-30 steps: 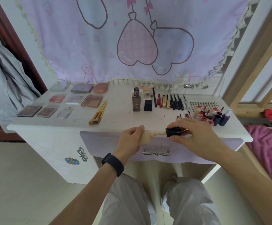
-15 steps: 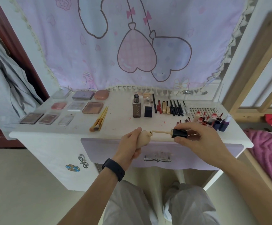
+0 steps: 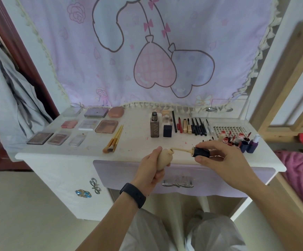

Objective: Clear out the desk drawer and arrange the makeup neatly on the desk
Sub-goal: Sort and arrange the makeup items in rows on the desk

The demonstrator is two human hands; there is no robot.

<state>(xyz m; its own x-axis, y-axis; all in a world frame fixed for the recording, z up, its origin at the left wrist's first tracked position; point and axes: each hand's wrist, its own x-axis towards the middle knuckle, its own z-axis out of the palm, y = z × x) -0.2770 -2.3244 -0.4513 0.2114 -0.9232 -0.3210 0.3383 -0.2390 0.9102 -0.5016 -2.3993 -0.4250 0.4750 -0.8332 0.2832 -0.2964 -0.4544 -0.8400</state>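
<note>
Clearly legible is only one label: "UNNY", printed up the side of a tall, square smoked-glass bottle [image 3: 154,130] standing far of centre on the white desk [image 3: 138,142]. Print on the perforated white lipstick tray [image 3: 228,129] at the right is too small to read.

Near the desk's front edge, the left hand [image 3: 152,169] curls round a smooth, rounded beige concealer bottle [image 3: 163,159], tilted with its neck to the right. The right hand [image 3: 224,160] pinches the glossy black cap [image 3: 201,152] between thumb and fingertips; its beige-coated wand [image 3: 181,150] runs from the cap to the bottle's mouth. A matte black wristband [image 3: 133,195] circles the left wrist.

Flat rectangular palettes [image 3: 40,137] with clear lids lie in rows at the left, beside a rounded peach compact [image 3: 116,112]. Wooden-handled brushes [image 3: 113,140] lie together in a slant. A black cube-shaped box [image 3: 167,130] stands just right of the labelled bottle, then a row of slim pencils and tubes [image 3: 197,126]. Small red and purple lip products [image 3: 237,140] cluster at the right.

Below the hands is the lilac drawer front [image 3: 129,171] with a metal bow-shaped handle [image 3: 177,183]. A lilac cloth [image 3: 165,51] with heart balloons and tasselled trim hangs behind.
</note>
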